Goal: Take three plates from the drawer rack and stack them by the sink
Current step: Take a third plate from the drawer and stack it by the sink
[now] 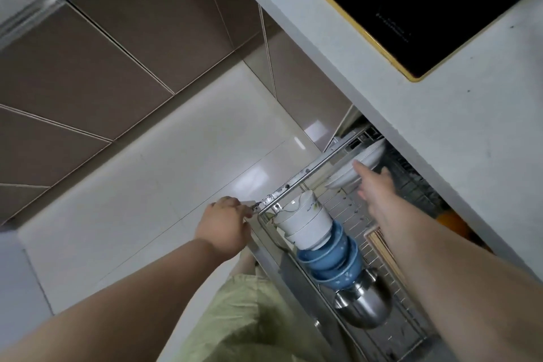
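The left hand [226, 225] is curled shut on the front corner of the drawer rack [282, 191], likely to hold it pulled out and steady. Between the hands stand stacked white bowls [305, 222] over blue ones. The right hand [374, 185] reaches in with fingers spread, its fingertips at the white plates [357, 167] standing on edge, nothing gripped yet

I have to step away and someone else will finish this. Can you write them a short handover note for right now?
Left hand: shut on the front edge of the pulled-out drawer rack.
Right hand: open, fingers at the white plates standing at the rack's far end; no grip yet.
Done: drawer is out. No plate has left the rack.
Left: take three plates and stack them by the sink, which is not in view.
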